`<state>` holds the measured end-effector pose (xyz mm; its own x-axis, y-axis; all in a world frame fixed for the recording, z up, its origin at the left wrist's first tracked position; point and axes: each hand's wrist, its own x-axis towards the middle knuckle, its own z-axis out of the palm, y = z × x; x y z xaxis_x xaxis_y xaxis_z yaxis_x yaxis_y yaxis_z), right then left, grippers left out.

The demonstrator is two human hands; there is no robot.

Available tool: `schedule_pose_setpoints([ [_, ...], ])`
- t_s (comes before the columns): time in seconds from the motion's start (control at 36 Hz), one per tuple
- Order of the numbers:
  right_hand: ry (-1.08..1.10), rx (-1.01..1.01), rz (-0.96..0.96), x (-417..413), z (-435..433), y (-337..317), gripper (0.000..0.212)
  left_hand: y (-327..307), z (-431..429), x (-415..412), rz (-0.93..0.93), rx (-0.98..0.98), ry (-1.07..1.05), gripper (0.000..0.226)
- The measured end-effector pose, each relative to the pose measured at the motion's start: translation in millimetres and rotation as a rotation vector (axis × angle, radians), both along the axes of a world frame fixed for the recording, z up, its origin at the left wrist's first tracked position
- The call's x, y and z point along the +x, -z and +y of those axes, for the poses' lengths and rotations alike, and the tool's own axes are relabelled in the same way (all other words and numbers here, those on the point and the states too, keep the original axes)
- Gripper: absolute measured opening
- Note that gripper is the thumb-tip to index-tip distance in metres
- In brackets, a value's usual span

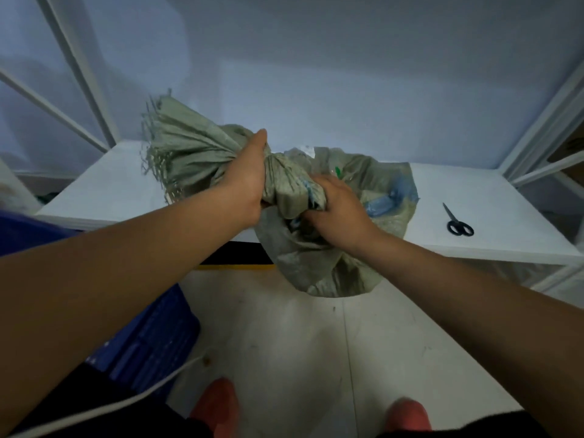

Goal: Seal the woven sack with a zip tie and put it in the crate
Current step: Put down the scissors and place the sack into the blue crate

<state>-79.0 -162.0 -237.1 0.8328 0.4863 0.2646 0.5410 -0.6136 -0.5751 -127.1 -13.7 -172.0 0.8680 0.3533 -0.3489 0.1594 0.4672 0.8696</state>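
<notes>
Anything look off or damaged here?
The sack hangs partly off the table edge, held at its bunched neck by the left hand and right hand. Its open end is frayed. No zip tie visible.

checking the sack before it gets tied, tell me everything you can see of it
The woven sack is pale grey-green woven plastic, creased and thin enough that blue contents show through. Its neck is gathered and twisted, the frayed open end fanning up to the left. The left hand grips the neck; the right hand clutches the body below. It hangs over the white table edge. No zip tie shows.
</notes>
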Motion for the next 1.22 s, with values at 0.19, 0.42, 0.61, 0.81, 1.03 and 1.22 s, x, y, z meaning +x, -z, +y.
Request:
schedule_pose_setpoints([
  [0.19, 0.144, -0.074, -0.315, -62, -10, -24, 0.065, 5, -7, -42, -0.066, 0.05, -0.042, 0.058],
  [0.42, 0.309, -0.109, -0.155, -117, -26, -30, 0.051, 7, -14, -98, 0.114, 0.176, 0.084, 0.075],
  [0.61, 0.356, 0.036, 0.22, -127, -29, -33, 0.061, 1, -18, -130, 0.138, -0.031, 0.337, 0.108],
  [0.81, 0.308, 0.186, 0.334, -117, -27, -61, 0.059, -28, -34, -131, -0.055, -0.18, 0.407, 0.1],
  [1.03, 0.402, 0.354, 0.3, -109, -24, -67, 0.044, 5, -64, -135, -0.204, 0.0, 0.312, 0.078],
  [1.22, 0.336, 0.502, 0.217, -130, -19, -58, 0.036, 12, -54, -142, -0.322, 0.487, 0.314, 0.049],
])
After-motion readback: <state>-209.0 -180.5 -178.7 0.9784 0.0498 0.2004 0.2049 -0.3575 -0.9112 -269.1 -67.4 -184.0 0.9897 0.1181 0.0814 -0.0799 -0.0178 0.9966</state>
